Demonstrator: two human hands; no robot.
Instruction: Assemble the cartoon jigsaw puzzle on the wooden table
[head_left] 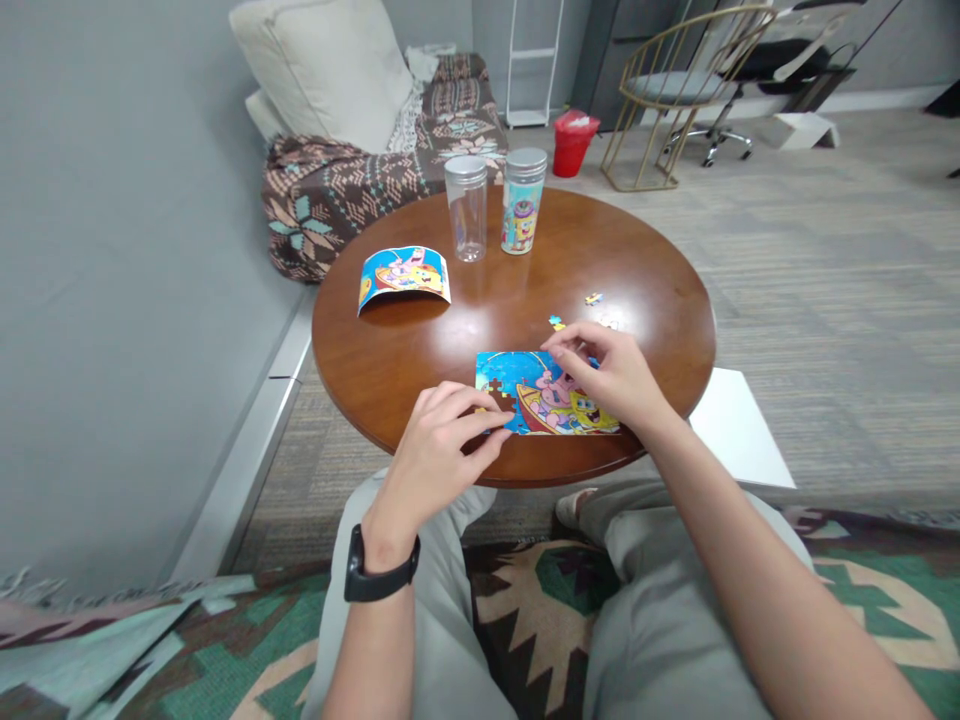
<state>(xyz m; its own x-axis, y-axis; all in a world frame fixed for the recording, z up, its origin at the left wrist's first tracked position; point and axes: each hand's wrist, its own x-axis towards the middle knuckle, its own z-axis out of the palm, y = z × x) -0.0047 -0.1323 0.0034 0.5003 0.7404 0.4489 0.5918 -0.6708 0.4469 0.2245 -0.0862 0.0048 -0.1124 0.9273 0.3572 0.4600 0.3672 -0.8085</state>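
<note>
On the table before me lies a nearly rectangular jigsaw puzzle [551, 395] with a cartoon boat picture. A brown gap shows at its left side, where table wood is visible. My left hand [454, 430] reaches over that lower left part, fingers extended, thumb and fingertips resting at the gap's edge. My right hand [604, 370] is above the puzzle's upper right, its thumb and forefinger drawn close together near the top edge. Whatever may be between those fingertips is too small to make out. Just beyond lie loose puzzle pieces [556, 322], some partly hidden by my right hand.
A curved picture card [405, 275] stands at the table's left. Behind are a clear jar [468, 215] and a jar with a cartoon label [523, 205], both lidded. The round wooden table [360, 375] has a sofa [360, 175] beyond it. White paper [739, 425] lies low at the right.
</note>
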